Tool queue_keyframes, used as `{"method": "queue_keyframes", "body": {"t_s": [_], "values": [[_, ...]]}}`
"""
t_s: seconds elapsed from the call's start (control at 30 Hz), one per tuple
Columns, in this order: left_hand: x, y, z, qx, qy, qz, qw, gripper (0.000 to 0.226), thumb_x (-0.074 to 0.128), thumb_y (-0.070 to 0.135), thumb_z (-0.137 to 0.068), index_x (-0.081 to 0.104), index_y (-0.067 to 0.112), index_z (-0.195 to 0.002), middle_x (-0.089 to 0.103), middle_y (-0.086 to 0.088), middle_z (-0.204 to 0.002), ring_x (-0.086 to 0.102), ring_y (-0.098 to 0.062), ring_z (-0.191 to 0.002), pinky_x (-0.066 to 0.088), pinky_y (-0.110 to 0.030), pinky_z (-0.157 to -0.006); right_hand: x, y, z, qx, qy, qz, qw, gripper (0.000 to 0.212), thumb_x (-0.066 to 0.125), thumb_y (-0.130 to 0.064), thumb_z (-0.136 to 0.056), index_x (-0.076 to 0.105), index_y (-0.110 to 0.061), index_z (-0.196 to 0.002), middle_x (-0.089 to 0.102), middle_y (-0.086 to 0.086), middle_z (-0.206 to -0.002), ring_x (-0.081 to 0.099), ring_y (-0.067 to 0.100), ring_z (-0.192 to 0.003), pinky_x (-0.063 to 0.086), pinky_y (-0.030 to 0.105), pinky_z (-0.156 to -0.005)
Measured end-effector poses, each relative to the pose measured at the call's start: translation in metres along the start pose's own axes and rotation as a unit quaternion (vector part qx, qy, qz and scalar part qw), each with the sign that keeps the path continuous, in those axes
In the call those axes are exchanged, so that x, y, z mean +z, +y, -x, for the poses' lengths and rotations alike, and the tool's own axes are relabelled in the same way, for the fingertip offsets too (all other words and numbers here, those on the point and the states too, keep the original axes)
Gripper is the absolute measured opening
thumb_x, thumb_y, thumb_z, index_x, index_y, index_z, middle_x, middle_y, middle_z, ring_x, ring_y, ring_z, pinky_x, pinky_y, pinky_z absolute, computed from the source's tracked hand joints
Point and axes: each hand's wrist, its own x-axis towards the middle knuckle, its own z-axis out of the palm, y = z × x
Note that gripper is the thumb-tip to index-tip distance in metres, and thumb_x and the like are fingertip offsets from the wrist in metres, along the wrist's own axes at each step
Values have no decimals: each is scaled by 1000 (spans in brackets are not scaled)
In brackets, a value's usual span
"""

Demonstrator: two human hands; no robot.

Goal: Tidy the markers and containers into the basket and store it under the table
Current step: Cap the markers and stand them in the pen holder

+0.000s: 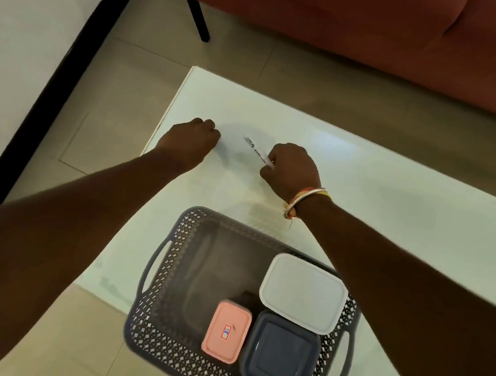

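The right hand (291, 169) is curled tight, with its fingers and thumb closed round one end of a white marker (257, 152). The rest of the marker sticks out from the fist toward the far left, low over the table (391, 201); whether its tip touches the top I cannot tell. A few thin bangles (306, 198) sit on that wrist.

The left hand (190, 143) lies well to the left of the marker, near the table's far left corner. Its fingers are folded into a fist with the knuckles down at the tabletop, and nothing shows sticking out of it. The gap between the two fists is bare white table.

Nearer the person, between the two forearms, a grey lattice basket (152, 321) stands on the table's near edge, with a handle slot in each short side. Three containers lie in its right half, each with its lid on: a white one (303, 293) at the far side, a small pink one (227, 331) with a little label on the lid, and a dark blue-grey one (280, 354) just beside it at the near right. The basket's left half shows only its floor.

In all: two hands, one marker in view, one basket, three containers.

Beyond the table are a tiled floor (129, 85), a rust-red sofa (346, 30) and its black leg (199, 19).
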Motion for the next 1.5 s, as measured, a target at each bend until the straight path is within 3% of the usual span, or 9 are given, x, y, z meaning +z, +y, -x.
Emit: {"method": "queue_keyframes", "body": {"t_s": [0.07, 0.1, 0.13, 0.23, 0.3, 0.57, 0.77, 1.07, 1.5], "values": [[1, 6, -1, -111, 34, 129, 985, 23, 52, 5, -92, 64, 8, -112, 62, -11, -106, 60, -32, -100, 47, -37, -72, -10, 5, 15, 72, 39, -132, 988, 14, 68, -24, -78, 69, -12, -84, 68, 1, -84, 64, 21, -80, 53, 33, -71], [-2, 14, 0, -190, 59, 244, 949, 25, 55, 8, -93, 65, 9, -115, 67, -10, -103, 64, -30, -98, 50, -35, -79, -15, 8, 24, 110, 55, -207, 971, 10, 71, -23, -76, 68, -15, -80, 69, -2, -79, 66, 19, -77, 55, 34, -73], [-8, 23, 3, -265, 87, 390, 878, 27, 60, 8, -91, 65, 11, -118, 69, -9, -97, 68, -28, -92, 53, -33, -82, -21, 10, 33, 145, 69, -285, 945, 9, 74, -21, -75, 67, -17, -75, 70, -4, -74, 69, 19, -74, 58, 36, -74], [-44, 68, 17, -351, 151, 736, 559, 26, 69, 0, -87, 68, 4, -113, 70, -15, -88, 73, -29, -80, 60, -33, -79, -43, 15, 67, 232, 103, -504, 826, 13, 77, -7, -74, 65, -10, -72, 69, 4, -65, 72, 26, -65, 61, 42, -73], [-63, 103, 31, -362, 142, 805, 449, 19, 71, -1, -86, 69, 1, -105, 73, -15, -88, 74, -29, -83, 59, -29, -78, -59, 15, 91, 255, 116, -606, 745, 15, 74, 2, -76, 61, -4, -74, 63, 10, -63, 66, 27, -59, 60, 37, -66], [-98, 231, 74, -367, 82, 886, 271, 17, 65, 4, -89, 67, -1, -106, 75, -16, -93, 75, -23, -78, 60, -25, -68, -100, 23, 193, 247, 167, -655, 694, 12, 66, -14, -90, 76, -7, -92, 74, 16, -79, 58, 22, -61, 46, 27, -50], [-117, 289, 90, -353, 88, 900, 241, 11, 62, 4, -92, 67, 1, -101, 75, -12, -87, 75, -19, -77, 60, -24, -65, -117, 47, 242, 257, 214, -625, 706, 12, 67, -17, -90, 78, -11, -88, 75, 11, -75, 59, 19, -59, 47, 29, -52], [-151, 376, 107, -321, 80, 889, 316, 33, 71, 8, -84, 66, -1, -116, 73, -20, -105, 74, -27, -86, 61, -31, -72, -143, 84, 296, 236, 255, -618, 705, 11, 68, -16, -90, 78, -10, -89, 74, 11, -74, 62, 19, -59, 51, 29, -53], [-191, 506, 132, -234, 130, 892, 364, 19, 65, 2, -90, 67, 1, -109, 70, -19, -108, 71, -26, -92, 60, -31, -76, -190, 135, 393, 240, 325, -749, 526, 14, 65, -9, -91, 77, -6, -86, 72, 20, -78, 62, 20, -62, 55, 24, -62]]}}
